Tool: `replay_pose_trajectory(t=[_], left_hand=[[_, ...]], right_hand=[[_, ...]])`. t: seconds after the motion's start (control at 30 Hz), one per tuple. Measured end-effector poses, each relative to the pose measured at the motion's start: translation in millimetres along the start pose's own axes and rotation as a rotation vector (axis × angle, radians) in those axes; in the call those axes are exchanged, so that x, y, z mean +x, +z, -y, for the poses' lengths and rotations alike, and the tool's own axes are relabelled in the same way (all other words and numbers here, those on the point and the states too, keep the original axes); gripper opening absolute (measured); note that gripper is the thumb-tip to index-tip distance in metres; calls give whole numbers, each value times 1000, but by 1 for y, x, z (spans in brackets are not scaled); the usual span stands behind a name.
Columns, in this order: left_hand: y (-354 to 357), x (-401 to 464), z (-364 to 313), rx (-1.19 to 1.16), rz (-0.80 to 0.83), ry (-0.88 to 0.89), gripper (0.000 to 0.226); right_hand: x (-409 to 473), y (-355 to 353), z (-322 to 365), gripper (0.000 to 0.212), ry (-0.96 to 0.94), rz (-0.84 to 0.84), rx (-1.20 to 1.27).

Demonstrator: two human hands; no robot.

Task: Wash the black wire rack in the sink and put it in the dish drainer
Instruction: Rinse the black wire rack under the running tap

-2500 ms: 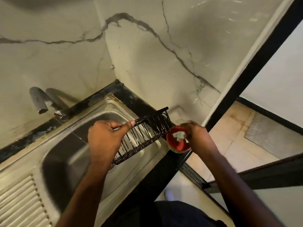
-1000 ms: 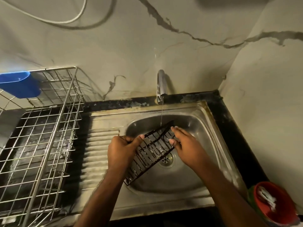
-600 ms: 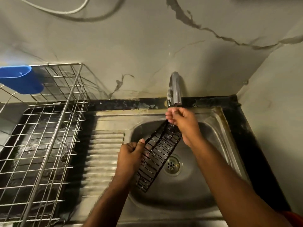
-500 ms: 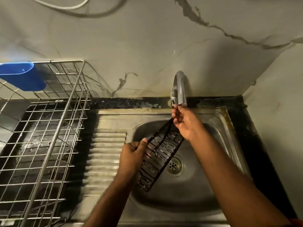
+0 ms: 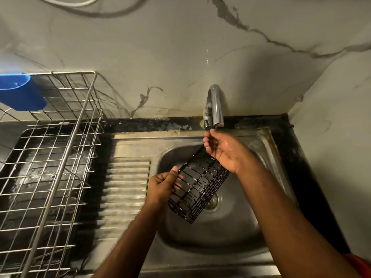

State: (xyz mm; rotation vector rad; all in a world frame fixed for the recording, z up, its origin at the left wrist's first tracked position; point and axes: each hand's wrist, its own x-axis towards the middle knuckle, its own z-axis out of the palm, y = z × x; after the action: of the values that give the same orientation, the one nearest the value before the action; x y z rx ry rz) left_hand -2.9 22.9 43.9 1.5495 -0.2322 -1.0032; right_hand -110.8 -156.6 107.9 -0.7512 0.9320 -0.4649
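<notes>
Overhead, rack (image 5: 198,185) (left-held) under tap (image 5: 214,106)

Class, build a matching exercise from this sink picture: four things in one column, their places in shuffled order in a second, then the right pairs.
Things:
1. black wire rack
2. blue cup
3. tap
4. dish drainer

Places:
A. hung on the drainer's back corner
B. left of the sink
C. held over the basin
D. at the wall behind the sink

Pairs: 1-C, 2-A, 3-D, 4-B

Black coated-wire rack (image 5: 197,187), brushed steel sink (image 5: 210,237), glossy chrome tap (image 5: 214,103).
</notes>
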Motion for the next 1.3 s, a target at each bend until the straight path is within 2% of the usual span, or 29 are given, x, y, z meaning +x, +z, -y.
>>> replay_pose_trajectory(t=[0.03, 0.07, 0.13, 0.17, 0.23, 0.27, 0.37, 0.43, 0.57, 0.73, 0.8, 1.03, 1.13, 1.2, 1.3], left_hand=[[1, 0, 2, -19, 10, -4, 36], [2, -1, 4, -38, 21, -8, 35], [8, -1, 8, -54, 29, -13, 34], [9, -2, 10, -57, 34, -14, 35], [12, -4, 11, -73, 42, -12, 35], [13, -5, 10, -85, 43, -12, 34], [16, -6, 10, -106, 33, -12, 32], [17, -6, 10, -119, 27, -18, 31], [15, -6, 9, -141, -20, -56, 30], [9, -12, 12, -93, -44, -65, 33], [6, -13, 11, -73, -63, -54, 36], [0, -14, 9, -47, -81, -37, 37], [2, -14, 5, -20, -69, -33, 38], [5, -14, 2, -9, -51, -32, 36], [8, -16, -2, 4, -29, -28, 36]], right_hand=[[-5, 2, 0, 23, -34, -29, -15], [-10, 3, -1, 24, -90, -73, -128], [-22, 0, -1, 23, -212, -129, -568], [-30, -1, -1, 22, -253, -87, -769], [-42, -4, -3, 21, -258, -5, -913], [-45, -8, -4, 20, -286, -42, -956], [-47, -25, -4, 19, -484, -320, -1239], [-47, -37, -9, 20, -527, -345, -1170], [-45, -38, -17, 15, -426, -282, -650], [-17, -8, -6, 32, -44, -90, 257], [-3, 4, -4, 30, 50, -81, 376], [25, 15, -4, 30, 103, 6, 430], [24, 11, -3, 31, 128, -1, 338], [11, 8, -4, 29, 106, 20, 119], [-24, 3, -7, 31, 18, 167, -621]])
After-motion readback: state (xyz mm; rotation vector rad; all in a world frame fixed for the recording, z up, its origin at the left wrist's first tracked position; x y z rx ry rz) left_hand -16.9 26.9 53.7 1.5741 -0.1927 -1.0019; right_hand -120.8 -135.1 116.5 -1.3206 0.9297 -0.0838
